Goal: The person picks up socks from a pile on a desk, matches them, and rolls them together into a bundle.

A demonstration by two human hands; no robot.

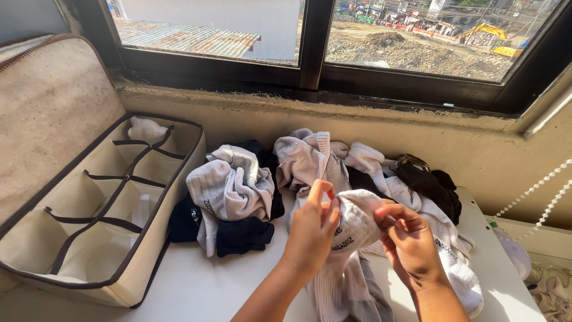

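Note:
My left hand point(311, 229) and my right hand point(410, 241) both grip the cuff end of a white sock point(356, 222), held between them above a white table point(202, 283). The sock's leg hangs down toward me, together with a grey one. Behind my hands lies a heap of white, grey and black socks point(238, 191), spread from the middle to the right of the table. A dark brown sock point(424, 182) lies at the heap's far right.
A beige fabric organiser box point(113, 206) with dark-edged dividers stands open at the left, with one white rolled sock point(146, 129) in its far compartment and its lid leaning back. A window point(313, 42) runs along the wall behind. A white bead cord point(536, 188) hangs at the right.

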